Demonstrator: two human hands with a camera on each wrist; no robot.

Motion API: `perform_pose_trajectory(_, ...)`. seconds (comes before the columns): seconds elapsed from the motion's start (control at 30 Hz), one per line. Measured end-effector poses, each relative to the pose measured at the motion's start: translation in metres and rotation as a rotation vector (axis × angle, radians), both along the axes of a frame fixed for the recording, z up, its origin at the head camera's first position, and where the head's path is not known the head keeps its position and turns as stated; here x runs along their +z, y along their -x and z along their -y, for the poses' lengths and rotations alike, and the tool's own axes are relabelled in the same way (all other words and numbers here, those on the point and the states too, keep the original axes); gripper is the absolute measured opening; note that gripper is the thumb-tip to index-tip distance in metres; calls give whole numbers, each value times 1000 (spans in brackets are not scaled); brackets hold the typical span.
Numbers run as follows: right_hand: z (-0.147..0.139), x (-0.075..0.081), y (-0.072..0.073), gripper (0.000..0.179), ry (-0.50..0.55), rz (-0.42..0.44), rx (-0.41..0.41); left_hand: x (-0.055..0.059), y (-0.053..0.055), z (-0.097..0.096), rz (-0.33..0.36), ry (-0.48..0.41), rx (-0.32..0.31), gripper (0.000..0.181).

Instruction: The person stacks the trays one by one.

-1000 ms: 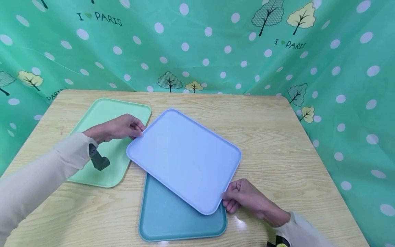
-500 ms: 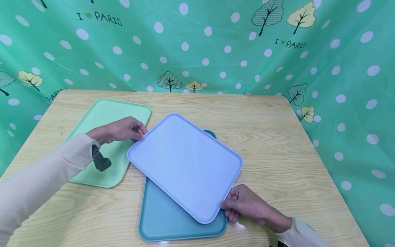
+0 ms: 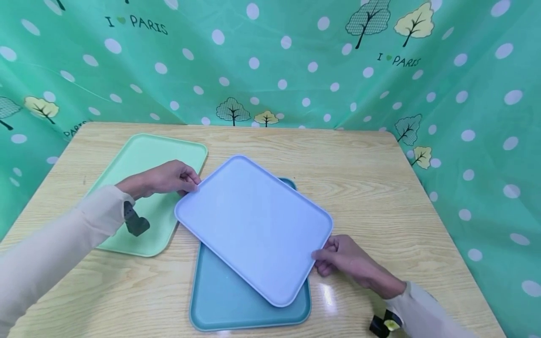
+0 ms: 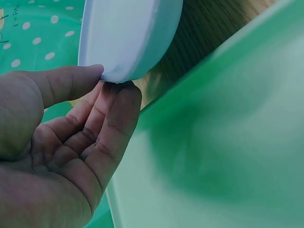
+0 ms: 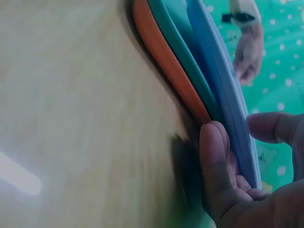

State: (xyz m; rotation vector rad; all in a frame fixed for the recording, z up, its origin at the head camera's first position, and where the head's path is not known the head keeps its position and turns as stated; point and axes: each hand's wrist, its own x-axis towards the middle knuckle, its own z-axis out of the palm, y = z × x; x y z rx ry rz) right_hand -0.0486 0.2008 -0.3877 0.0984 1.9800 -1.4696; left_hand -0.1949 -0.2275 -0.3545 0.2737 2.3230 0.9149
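Observation:
A pale lavender-blue tray (image 3: 253, 225) lies at a slant over a teal tray (image 3: 236, 300), covering most of it. My left hand (image 3: 171, 178) pinches the lavender tray's left edge; the left wrist view shows the thumb (image 4: 71, 83) on its upper side and the fingers beneath. At the near right edge, my right hand (image 3: 344, 258) grips the rim, thumb on top and fingers below. In the right wrist view, an orange tray (image 5: 166, 57) shows under the teal one, and the lavender tray is tilted up from the teal.
A light green tray (image 3: 139, 220) lies on the left of the wooden table (image 3: 380, 188), under my left forearm. Behind and to the right hangs a green dotted cloth (image 3: 287, 61).
The lavender tray has shifted slightly nearer to me, baring the teal tray's far corner. My right hand came down with it, then moved up along its right edge.

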Motion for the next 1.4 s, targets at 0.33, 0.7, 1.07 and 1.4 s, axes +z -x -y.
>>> perform_pose_trajectory(0.33, -23, -1, 43, 24, -111, -80, -140, 0, -5, 6, 38, 4, 4, 23)
perform_pose_trajectory(0.7, -24, 0, 87, 23, -207, -164, -81, -3, -18, 22, 155, -19, 25, 24)
perform_pose_trajectory(1.07, -9, -4, 112, 22, -184, -150, 3, -7, -42, 34, 296, -220, 128, 33)
perform_pose_trajectory(1.4, 5, -9, 130, 22, -130, -138, 61, -14, -56, 37, 320, -265, 256, 38)
